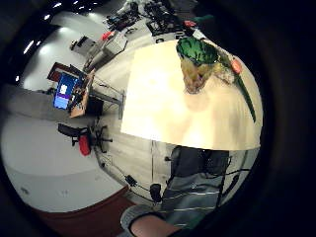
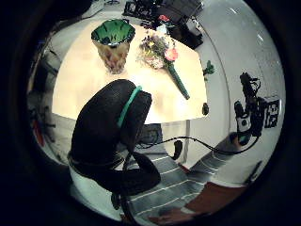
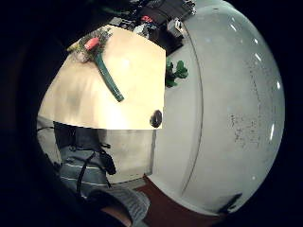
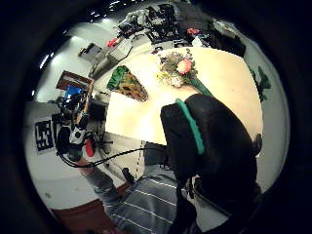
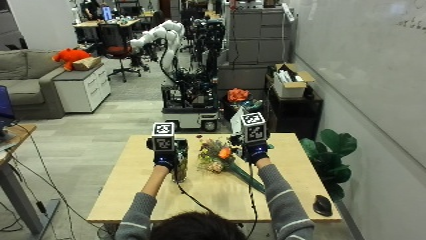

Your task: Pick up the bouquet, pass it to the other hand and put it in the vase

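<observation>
Your vase (image 5: 180, 161) stands upright on the light wooden worktop (image 5: 120, 192), and from the left thumb side palm view you look straight into its green mouth (image 2: 113, 32): I can make out nothing inside it. The bouquet (image 5: 219, 156) lies flat on the worktop just beside the vase, blooms toward the vase, with one orange flower on top and its green wrapped stem (image 5: 245, 178) running back toward you. No hand is on it. Your left hand (image 5: 164, 156) is raised in front of the vase and hides part of it; your right hand (image 5: 253, 150) is up above the stem end. From behind, the grip of each hand is hard to read; the thumb side palm views each show only one dark, bent finger or thumb (image 2: 113, 127) close to the lens, pinching nothing. A dark computer mouse (image 5: 322, 205) sits near the worktop's right corner.
</observation>
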{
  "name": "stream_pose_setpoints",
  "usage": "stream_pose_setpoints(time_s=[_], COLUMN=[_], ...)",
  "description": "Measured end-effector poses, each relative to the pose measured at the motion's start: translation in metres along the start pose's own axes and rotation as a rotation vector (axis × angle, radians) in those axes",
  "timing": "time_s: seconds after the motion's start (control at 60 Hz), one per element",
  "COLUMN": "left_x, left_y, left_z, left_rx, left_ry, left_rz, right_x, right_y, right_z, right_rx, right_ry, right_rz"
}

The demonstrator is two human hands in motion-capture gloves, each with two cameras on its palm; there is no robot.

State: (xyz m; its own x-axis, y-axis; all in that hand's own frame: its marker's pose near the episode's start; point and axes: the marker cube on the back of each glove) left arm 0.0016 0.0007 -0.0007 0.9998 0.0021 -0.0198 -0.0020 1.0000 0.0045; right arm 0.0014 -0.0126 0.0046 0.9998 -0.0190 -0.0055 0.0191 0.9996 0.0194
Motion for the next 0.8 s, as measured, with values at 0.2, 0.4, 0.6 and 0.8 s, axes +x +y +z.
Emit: stream_pose_setpoints(time_s=[0.2,0.4,0.6,0.8], left_x=[-0.004,0.004,0.024,0.05], left_y=[-0.007,-0.005,-0.002,0.006], left_z=[0.004,0.004,0.015,0.026], left_rx=[0.014,0.018,0.019,-0.017], left_ry=[0.014,0.027,0.114,0.101], left_rz=[0.008,0.024,0.087,0.146], right_x=[-0.003,-0.003,-0.001,0.01], right_y=[-0.011,-0.017,-0.004,-0.002], right_z=[-0.001,0.001,0.001,0.003], right_rx=[0.02,0.011,-0.015,-0.018], right_ry=[-0.024,-0.053,-0.032,-0.009], right_rz=[-0.031,-0.043,-0.019,0.02])
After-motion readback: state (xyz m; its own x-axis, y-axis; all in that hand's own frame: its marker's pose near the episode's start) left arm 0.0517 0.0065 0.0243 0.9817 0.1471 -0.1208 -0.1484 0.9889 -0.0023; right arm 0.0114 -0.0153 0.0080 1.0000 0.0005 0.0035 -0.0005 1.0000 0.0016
